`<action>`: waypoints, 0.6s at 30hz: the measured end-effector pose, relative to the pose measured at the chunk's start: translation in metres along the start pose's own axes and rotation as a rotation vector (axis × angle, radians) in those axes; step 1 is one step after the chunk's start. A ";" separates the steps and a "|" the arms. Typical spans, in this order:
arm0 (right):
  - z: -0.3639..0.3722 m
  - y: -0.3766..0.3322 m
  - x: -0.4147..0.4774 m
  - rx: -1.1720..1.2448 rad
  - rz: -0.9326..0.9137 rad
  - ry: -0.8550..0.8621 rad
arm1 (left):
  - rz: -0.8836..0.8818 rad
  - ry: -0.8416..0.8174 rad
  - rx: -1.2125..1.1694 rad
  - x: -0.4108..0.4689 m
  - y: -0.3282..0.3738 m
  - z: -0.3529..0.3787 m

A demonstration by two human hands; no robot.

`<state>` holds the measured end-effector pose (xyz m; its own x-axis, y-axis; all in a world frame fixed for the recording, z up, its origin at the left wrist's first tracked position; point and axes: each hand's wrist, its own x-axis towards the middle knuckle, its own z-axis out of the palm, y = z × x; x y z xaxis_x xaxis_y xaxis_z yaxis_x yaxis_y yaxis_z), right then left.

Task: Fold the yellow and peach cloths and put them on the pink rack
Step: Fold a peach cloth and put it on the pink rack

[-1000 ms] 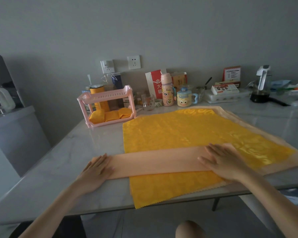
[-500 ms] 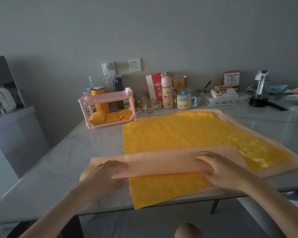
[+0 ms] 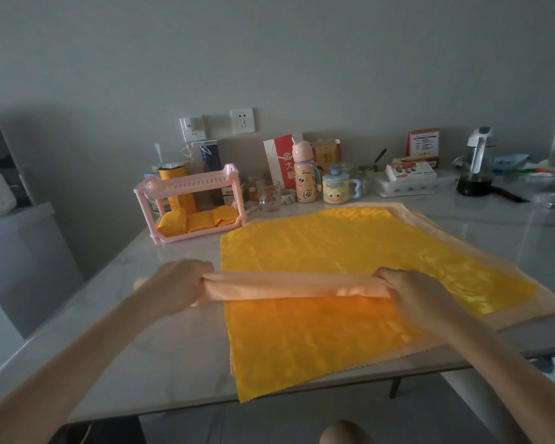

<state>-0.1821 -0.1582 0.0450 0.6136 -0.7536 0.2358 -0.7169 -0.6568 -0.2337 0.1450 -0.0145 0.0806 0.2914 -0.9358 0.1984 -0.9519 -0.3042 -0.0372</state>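
The yellow cloth (image 3: 318, 341) lies flat, overhanging the near edge of the tabletop (image 3: 173, 363). Above it, the left hand (image 3: 177, 285) and right hand (image 3: 410, 290) have fingers clenched on the ends of the folded peach cloth (image 3: 295, 285), stretching it taut, probably to square its fold. The pink rack (image 3: 189, 184) waits beyond.

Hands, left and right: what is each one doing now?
Left hand: grips one end of the peach cloth.
Right hand: grips its other end.

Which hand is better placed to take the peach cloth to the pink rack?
Probably the left hand: it grips the peach cloth at the end nearer the pink rack, far left. The right hand would reach across.
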 end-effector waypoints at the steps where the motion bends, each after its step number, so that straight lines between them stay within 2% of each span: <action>1: -0.004 -0.002 -0.001 0.024 0.010 -0.026 | -0.026 0.028 0.027 0.008 0.001 -0.011; 4: -0.018 -0.005 -0.006 0.216 0.050 -0.132 | -0.056 0.146 0.135 0.044 0.015 -0.047; 6: -0.023 -0.011 -0.011 0.409 0.093 -0.180 | 0.033 0.229 0.146 0.079 0.026 -0.061; 8: -0.024 -0.019 -0.012 0.685 0.213 -0.189 | 0.101 0.349 0.156 0.124 0.039 -0.067; 11: -0.011 -0.033 0.001 1.021 0.442 -0.196 | 0.052 0.490 0.092 0.165 0.064 -0.053; 13: -0.003 -0.044 0.013 1.102 0.553 -0.235 | 0.037 0.408 -0.049 0.164 0.087 -0.029; 16: 0.009 -0.056 0.021 1.109 0.643 -0.310 | 0.132 0.055 -0.172 0.133 0.119 0.022; 18: 0.015 -0.059 0.018 1.077 0.654 -0.339 | 0.214 -0.115 -0.211 0.102 0.127 0.053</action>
<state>-0.1235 -0.1330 0.0490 0.4200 -0.8047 -0.4196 -0.3856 0.2603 -0.8852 0.0583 -0.1578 0.0443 0.0798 -0.9922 0.0954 -0.9880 -0.0660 0.1400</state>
